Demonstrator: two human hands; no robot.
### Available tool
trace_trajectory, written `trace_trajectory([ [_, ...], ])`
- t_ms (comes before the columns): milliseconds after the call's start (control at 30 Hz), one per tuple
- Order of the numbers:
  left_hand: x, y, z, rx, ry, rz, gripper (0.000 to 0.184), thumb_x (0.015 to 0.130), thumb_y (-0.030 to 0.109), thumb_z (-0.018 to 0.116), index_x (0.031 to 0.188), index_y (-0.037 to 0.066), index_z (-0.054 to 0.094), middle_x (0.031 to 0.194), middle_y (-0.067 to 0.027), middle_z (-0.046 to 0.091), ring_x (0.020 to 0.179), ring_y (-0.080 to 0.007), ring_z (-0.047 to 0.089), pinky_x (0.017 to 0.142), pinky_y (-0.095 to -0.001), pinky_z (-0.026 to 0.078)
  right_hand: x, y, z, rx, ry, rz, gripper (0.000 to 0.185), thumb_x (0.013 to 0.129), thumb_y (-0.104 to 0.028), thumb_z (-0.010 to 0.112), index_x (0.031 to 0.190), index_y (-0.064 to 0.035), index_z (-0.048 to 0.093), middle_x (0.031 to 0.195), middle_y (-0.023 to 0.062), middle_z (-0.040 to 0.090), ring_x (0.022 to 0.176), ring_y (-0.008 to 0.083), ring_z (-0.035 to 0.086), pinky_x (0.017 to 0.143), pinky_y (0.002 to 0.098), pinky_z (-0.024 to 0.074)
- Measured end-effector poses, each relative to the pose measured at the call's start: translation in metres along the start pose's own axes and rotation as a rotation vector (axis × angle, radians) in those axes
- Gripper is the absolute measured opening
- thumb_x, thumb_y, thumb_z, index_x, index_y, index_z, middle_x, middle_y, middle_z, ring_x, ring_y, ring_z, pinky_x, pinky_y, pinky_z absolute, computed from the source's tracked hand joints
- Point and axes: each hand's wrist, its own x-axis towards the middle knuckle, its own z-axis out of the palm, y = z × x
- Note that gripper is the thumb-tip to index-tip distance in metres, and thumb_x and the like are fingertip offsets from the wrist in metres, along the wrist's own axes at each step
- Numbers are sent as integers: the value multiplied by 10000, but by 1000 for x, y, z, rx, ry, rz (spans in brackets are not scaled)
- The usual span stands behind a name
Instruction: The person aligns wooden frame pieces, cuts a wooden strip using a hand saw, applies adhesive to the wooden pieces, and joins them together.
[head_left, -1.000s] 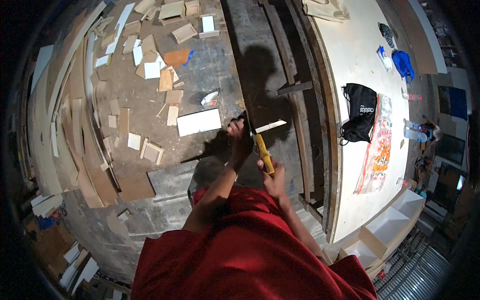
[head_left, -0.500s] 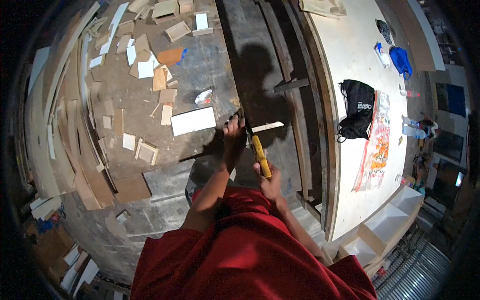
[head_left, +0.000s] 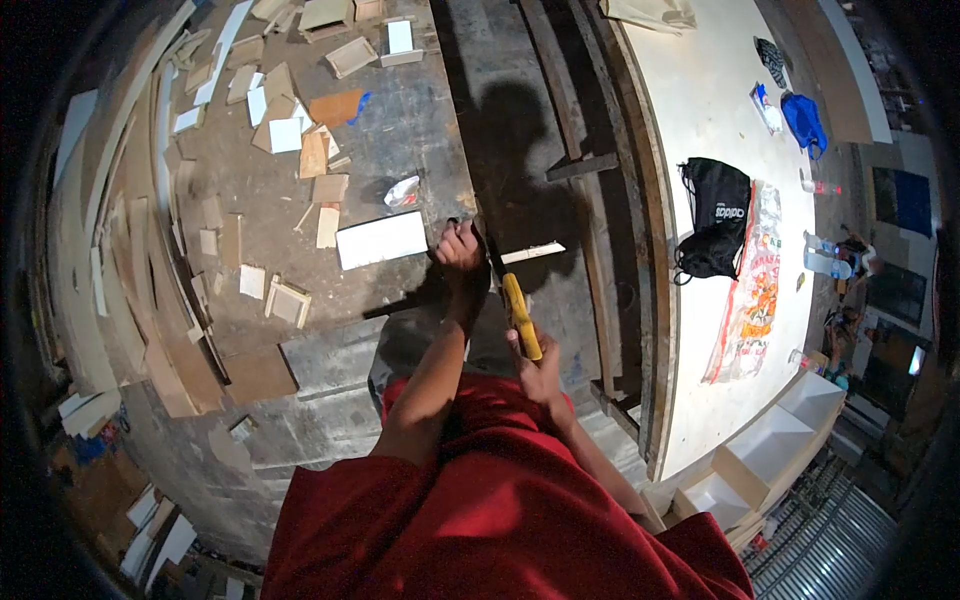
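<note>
My right hand (head_left: 538,372) is wrapped round the yellow handle of a saw-like tool (head_left: 520,318), whose dark blade points away from me along the bench edge. My left hand (head_left: 460,248) is at the edge of the brown workbench (head_left: 420,100), its fingers curled; what they hold, if anything, is too small and dark to tell. Just left of that hand lies a white rectangular board (head_left: 382,240). A crumpled clear plastic piece (head_left: 403,191) rests beyond the board. To the right of the blade, lower down, is a narrow pale wood strip (head_left: 533,253).
Wood offcuts (head_left: 313,154) and small open boxes (head_left: 288,303) are scattered on the bench. Long strips (head_left: 140,270) line its left side. On the pale table (head_left: 650,200) at right are a black bag (head_left: 714,218) and printed plastic sack (head_left: 757,285). People are at the far right.
My left hand has moved slightly left, away from the blade, and its fingers have curled in since half a second ago. My right hand keeps the yellow handle. The view has shifted slightly.
</note>
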Motion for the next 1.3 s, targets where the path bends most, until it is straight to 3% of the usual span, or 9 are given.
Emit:
trace_trajectory([
  [167,6,-11,1,156,45,281,315,956,206,524,1253,117,579,1310,-113,603,1023,-237,587,882,-363,416,1,-5,1,-30,30,-96,338,978,-307,658,883,5,568,695,-30,443,671,82,389,571,281,353],
  [367,-2,-14,32,-358,-155,-103,386,937,292,590,1277,111,568,1353,-113,574,1099,-264,573,915,-398,406,3,-17,2,-10,39,-12,298,980,-266,645,903,14,579,695,-14,461,670,87,410,571,288,362],
  [600,6,-7,22,-171,15,-66,394,925,240,592,1285,86,552,1344,-121,568,1129,-284,571,927,-410,423,16,-31,6,-41,50,-30,274,976,-261,645,966,11,616,733,-34,518,682,77,445,591,267,380],
  [700,16,-2,7,-17,115,-4,376,928,191,575,1288,88,551,1334,-113,574,1116,-273,578,910,-394,436,27,-30,7,-75,-1,-401,245,964,-223,635,985,20,621,750,-12,537,694,85,458,608,269,395],
  [767,17,0,4,31,103,-8,366,932,173,564,1288,91,553,1328,-109,578,1108,-265,582,901,-385,442,23,-42,7,-143,-78,-179,337,764,-46,528,1080,43,609,807,155,618,722,228,572,716,343,488],
  [867,15,1,-2,20,107,-6,361,936,172,558,1287,88,557,1317,-111,587,1103,-261,584,897,-393,445,25,-46,-3,-56,-115,-152,339,780,-52,520,1087,68,596,839,164,627,747,206,579,730,329,491],
  [1000,21,3,-5,37,83,-19,371,929,161,568,1293,89,561,1321,-105,591,1086,-258,594,888,-387,448,19,-44,-6,-70,-68,5,341,784,-47,497,1089,67,600,836,141,630,755,194,570,737,326,493],
  [1200,5,-7,16,116,225,40,373,946,183,545,1308,93,559,1334,-101,589,1098,-266,599,901,-390,451,30,-52,6,20,-81,-180,230,870,-53,569,1079,22,632,824,32,610,760,150,543,698,308,481],
  [1300,16,-4,5,104,207,24,376,943,179,551,1307,85,558,1335,-106,588,1102,-273,597,906,-401,450,34,-80,8,70,-48,52,319,984,-298,638,1013,19,650,721,-23,538,673,52,434,571,250,341],
])
